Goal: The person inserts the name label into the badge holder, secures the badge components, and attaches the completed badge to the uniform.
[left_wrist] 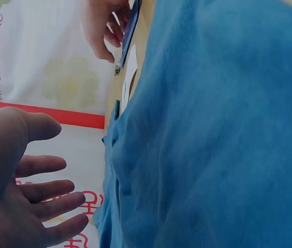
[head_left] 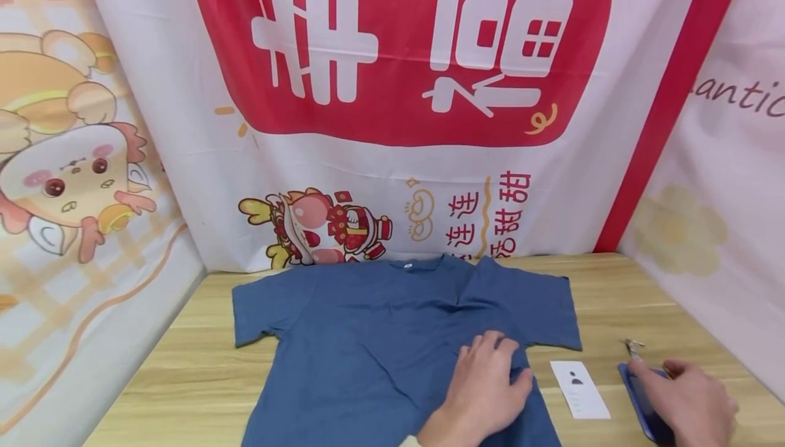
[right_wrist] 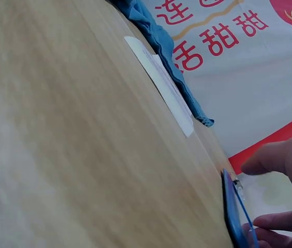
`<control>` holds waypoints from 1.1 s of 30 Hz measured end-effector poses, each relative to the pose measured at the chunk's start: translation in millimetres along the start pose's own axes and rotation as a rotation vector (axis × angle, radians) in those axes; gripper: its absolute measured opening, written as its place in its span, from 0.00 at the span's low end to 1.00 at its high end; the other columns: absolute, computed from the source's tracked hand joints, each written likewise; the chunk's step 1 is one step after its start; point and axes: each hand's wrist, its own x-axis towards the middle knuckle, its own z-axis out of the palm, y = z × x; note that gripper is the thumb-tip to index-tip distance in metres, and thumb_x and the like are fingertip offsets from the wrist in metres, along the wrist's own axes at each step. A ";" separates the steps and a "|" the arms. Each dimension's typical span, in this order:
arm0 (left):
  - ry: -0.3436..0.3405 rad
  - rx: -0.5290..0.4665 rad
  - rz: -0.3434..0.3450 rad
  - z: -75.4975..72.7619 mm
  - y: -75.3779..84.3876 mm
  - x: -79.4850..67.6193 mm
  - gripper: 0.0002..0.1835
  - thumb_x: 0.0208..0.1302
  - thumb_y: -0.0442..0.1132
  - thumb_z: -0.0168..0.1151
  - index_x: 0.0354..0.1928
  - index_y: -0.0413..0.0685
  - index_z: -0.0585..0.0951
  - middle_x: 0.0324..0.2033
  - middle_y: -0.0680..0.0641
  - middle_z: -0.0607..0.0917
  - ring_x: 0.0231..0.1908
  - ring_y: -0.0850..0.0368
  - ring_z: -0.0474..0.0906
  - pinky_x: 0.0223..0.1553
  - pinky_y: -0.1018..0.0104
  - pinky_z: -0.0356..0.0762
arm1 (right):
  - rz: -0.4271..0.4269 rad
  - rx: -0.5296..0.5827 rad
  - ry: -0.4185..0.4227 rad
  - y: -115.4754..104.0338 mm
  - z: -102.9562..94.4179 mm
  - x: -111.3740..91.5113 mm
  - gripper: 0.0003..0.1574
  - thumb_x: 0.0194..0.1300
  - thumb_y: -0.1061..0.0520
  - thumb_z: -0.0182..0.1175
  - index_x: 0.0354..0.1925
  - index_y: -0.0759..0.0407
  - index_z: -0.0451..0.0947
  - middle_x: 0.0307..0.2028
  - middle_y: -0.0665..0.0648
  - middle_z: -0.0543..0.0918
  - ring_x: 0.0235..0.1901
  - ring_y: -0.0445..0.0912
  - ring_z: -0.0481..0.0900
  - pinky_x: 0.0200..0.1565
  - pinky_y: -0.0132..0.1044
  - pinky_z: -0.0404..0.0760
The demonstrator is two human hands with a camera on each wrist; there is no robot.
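Note:
A blue short-sleeved T-shirt [head_left: 368, 338] lies spread on the table, its collar at the back. My left hand [head_left: 484, 386] is over the shirt's right side; in the left wrist view its fingers [left_wrist: 52, 209] are spread and hold nothing. At the right, my right hand [head_left: 693, 399] is over a flat blue holder [head_left: 640, 399] with a small metal clip [head_left: 634, 347] at its far end. In the right wrist view the thumb stands apart from the holder [right_wrist: 232, 212], and the other fingers [right_wrist: 280, 221] are right at a thin raised blue edge. Part of the holder is hidden under the hand.
A white card [head_left: 580, 390] with a printed dark person icon lies between the shirt and the holder. The wooden table [head_left: 184, 365] meets a printed cloth wall [head_left: 392, 181] at the back, with more cloth walls on both sides.

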 end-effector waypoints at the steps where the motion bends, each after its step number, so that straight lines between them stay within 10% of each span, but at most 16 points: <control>1: -0.001 -0.011 -0.002 0.6 1.5 -0.3 0.19 0.76 0.56 0.65 0.62 0.61 0.86 0.62 0.57 0.83 0.62 0.59 0.79 0.63 0.55 0.80 | -0.004 -0.005 -0.009 0.6 -0.3 -0.1 0.57 0.68 0.27 0.63 0.68 0.74 0.69 0.60 0.85 0.73 0.57 0.78 0.68 0.46 0.59 0.72; 6: -0.012 -0.052 -0.008 4.2 12.5 5.7 0.19 0.75 0.54 0.65 0.63 0.60 0.86 0.60 0.57 0.84 0.61 0.59 0.80 0.63 0.56 0.80 | -0.003 -0.047 -0.054 -2.1 -4.9 3.5 0.62 0.66 0.26 0.65 0.67 0.80 0.65 0.59 0.85 0.73 0.59 0.77 0.71 0.59 0.66 0.72; 22: 0.011 0.045 0.056 37.5 45.4 23.5 0.20 0.74 0.55 0.66 0.62 0.60 0.85 0.54 0.58 0.87 0.53 0.61 0.83 0.54 0.66 0.82 | -0.095 -0.139 -0.118 -0.4 -11.5 4.0 0.55 0.58 0.32 0.76 0.55 0.82 0.75 0.50 0.82 0.82 0.45 0.67 0.83 0.45 0.56 0.81; 33: -0.067 0.065 0.095 42.8 63.0 27.4 0.20 0.76 0.59 0.62 0.64 0.66 0.83 0.57 0.62 0.85 0.57 0.67 0.81 0.55 0.71 0.82 | 0.030 -0.082 -0.124 0.1 -6.8 5.7 0.64 0.57 0.25 0.74 0.63 0.78 0.70 0.56 0.81 0.78 0.48 0.65 0.78 0.42 0.51 0.77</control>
